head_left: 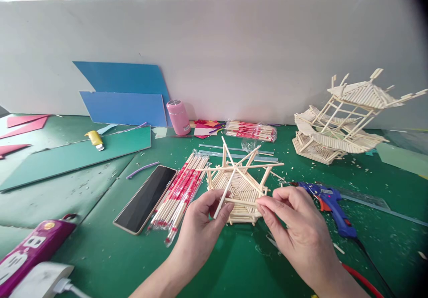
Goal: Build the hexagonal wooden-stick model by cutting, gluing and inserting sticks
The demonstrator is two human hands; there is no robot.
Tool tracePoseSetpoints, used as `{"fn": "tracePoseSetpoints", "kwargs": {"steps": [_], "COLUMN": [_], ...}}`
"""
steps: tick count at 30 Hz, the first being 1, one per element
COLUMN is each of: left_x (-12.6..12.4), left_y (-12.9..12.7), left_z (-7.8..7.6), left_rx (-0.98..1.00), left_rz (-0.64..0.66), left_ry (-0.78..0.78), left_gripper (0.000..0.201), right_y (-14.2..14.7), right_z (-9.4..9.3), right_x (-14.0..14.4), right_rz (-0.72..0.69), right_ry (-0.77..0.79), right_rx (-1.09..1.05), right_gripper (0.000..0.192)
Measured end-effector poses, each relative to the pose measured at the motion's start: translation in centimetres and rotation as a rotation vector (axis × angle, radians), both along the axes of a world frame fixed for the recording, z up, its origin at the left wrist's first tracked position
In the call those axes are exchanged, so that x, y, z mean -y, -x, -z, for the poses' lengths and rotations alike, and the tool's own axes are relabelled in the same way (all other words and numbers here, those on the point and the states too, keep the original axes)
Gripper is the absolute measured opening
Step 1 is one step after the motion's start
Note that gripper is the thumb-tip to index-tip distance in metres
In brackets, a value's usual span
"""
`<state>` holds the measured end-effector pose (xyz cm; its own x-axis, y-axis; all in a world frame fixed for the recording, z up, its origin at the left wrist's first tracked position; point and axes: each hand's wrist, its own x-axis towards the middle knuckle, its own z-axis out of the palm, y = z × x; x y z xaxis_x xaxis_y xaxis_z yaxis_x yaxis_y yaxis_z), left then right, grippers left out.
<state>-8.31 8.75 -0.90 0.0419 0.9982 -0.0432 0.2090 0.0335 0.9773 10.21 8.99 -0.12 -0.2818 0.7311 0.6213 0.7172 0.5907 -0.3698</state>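
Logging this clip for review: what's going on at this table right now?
A person is working on a small hexagonal model of pale wooden sticks on a green table mat. The left hand pinches one loose stick leaning against the model; the right hand grips the model's near edge. A blue hot-glue gun lies to the right, a black phone and wrapped stick bundles to the left, and a taller stick pavilion stands behind.

Both hands, the left hand (197,226) and the right hand (297,229), are bare, with no gloves, rings or bands on the fingers. Behind the fingers, the wrists and forearms are bare too, with no sleeve or watch in view. The nails are short and unpainted.
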Motion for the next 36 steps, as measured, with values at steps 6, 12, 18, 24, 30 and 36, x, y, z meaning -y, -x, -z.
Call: {"fn": "tracePoseSetpoints", "kwargs": {"steps": [6,12,18,24,30,36], "left_x": [-0.12,-0.07,-0.03,0.01,-0.05,-0.17], "left_y": [-0.07,-0.13,-0.17,-0.11,-0.04,-0.11], "left_z": [0.16,-0.1,-0.14,0.08,0.39,0.43], "left_rx": [0.012,0.007,-0.015,-0.011,-0.002,-0.012], "left_rz": [-0.011,-0.008,-0.003,0.009,0.015,0.016], "left_ry": [-0.01,-0.022,-0.011,-0.022,-0.026,-0.03], "left_gripper": [0.018,0.018,0.019,0.02,0.021,0.02], "right_y": [-0.21,-0.27,-0.23,0.07,0.18,0.31], "right_z": [0.55,0.71,0.66,0.51,0.64,0.71], "right_x": [-0.17,-0.13,-0.11,0.0,0.05,0.07], "right_rz": [-0.023,-0.02,-0.027,-0.019,-0.018,-0.004], "right_ry": [-0.004,-0.012,-0.017,-0.007,-0.025,-0.024], "right_rx": [-0.026,-0.028,-0.034,-0.056,-0.076,-0.069], "right_gripper": [0.017,0.018,0.017,0.016,0.016,0.016]}}
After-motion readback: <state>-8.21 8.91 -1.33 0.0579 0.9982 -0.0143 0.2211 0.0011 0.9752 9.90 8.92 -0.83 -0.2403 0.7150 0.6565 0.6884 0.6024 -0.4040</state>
